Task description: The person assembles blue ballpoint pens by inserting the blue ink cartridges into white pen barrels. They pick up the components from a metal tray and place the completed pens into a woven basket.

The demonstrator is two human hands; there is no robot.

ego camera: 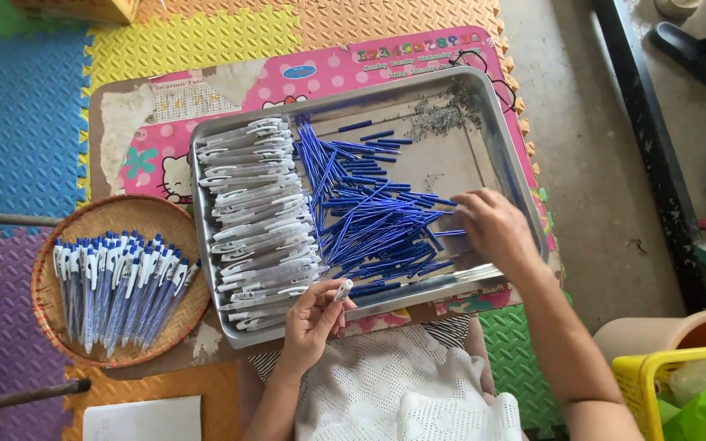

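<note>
**Pen parts on a steel tray**

Foam mat (34,122), bumpy, many-coloured. Steel tray (496,122) — one — holds clear barrels (259,212) and thin blue refills (369,224), too many to count. Round woven basket (67,327) of finished pens (116,282). Right hand (496,229) spread on refills; left hand (312,318) pinches one barrel (343,289) at tray's near rim.

— Where do you have the arms?

— My left hand (312,314) sits close to my body, wrist bent, fingers curled and pinched together at the tips, palm turned inward.

— And the other?

— My right hand (493,229) reaches forward and left, forearm bare and stretched out, palm down, fingers spread loosely.
</note>
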